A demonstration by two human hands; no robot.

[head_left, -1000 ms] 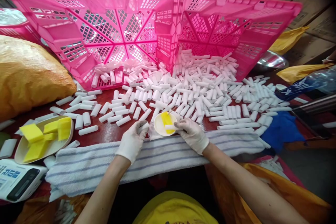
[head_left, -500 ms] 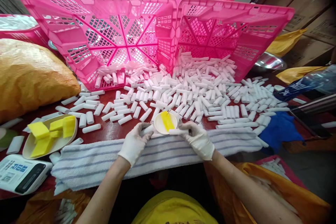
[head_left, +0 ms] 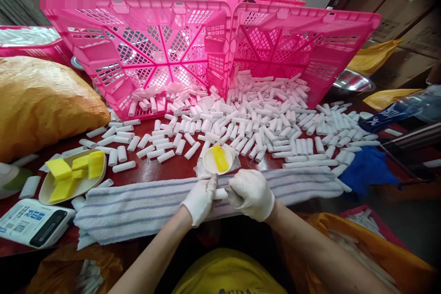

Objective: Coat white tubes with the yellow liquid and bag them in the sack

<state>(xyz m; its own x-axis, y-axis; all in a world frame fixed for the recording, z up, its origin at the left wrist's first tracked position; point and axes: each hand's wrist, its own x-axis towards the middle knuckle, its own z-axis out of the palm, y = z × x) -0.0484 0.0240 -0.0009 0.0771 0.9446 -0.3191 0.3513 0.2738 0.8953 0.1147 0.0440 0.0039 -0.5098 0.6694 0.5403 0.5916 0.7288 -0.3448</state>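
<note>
Both of my hands wear white gloves and meet over a striped towel [head_left: 138, 209] at the table's near side. Between them lies a short white tube [head_left: 221, 194]. My left hand [head_left: 203, 198] pinches its left end, and my right hand [head_left: 251, 194] is closed at its right end, where the fingers hide the rest. Just beyond the hands sits a small white dish [head_left: 208, 161] with a wet-looking yellow sponge piece [head_left: 219, 158] in it. Many loose white tubes [head_left: 241, 124] lie piled behind the dish.
Two tipped pink baskets [head_left: 168, 62] spill tubes onto the red table [head_left: 144, 170]. At left are a tray [head_left: 102, 172] of yellow sponges, a white device [head_left: 34, 223] and an orange sack [head_left: 48, 101]. A bottle [head_left: 396, 110] and blue cloth [head_left: 368, 172] are at right.
My hands have come away from beside the dish, nearer to my body and closer together. The white tube now sits between them, and the dish stands free of my fingers.
</note>
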